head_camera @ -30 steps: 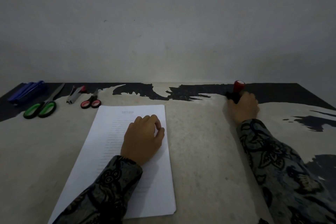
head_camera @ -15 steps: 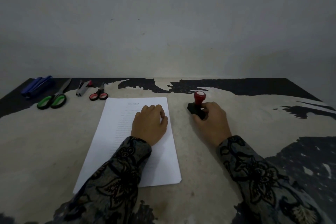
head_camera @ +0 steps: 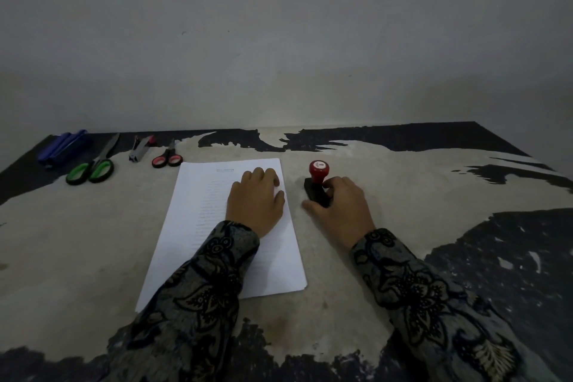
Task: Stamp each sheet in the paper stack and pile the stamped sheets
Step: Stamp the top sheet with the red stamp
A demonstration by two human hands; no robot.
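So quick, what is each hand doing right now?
Left hand: rests on the paper stack, fingers loosely curled, gripping nothing.
Right hand: holds the red-knobbed stamp, which stands on the table beside the stack.

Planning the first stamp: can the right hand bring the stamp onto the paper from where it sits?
Probably yes: the right hand grips the stamp just beside the paper stack, though the left hand covers its upper right.
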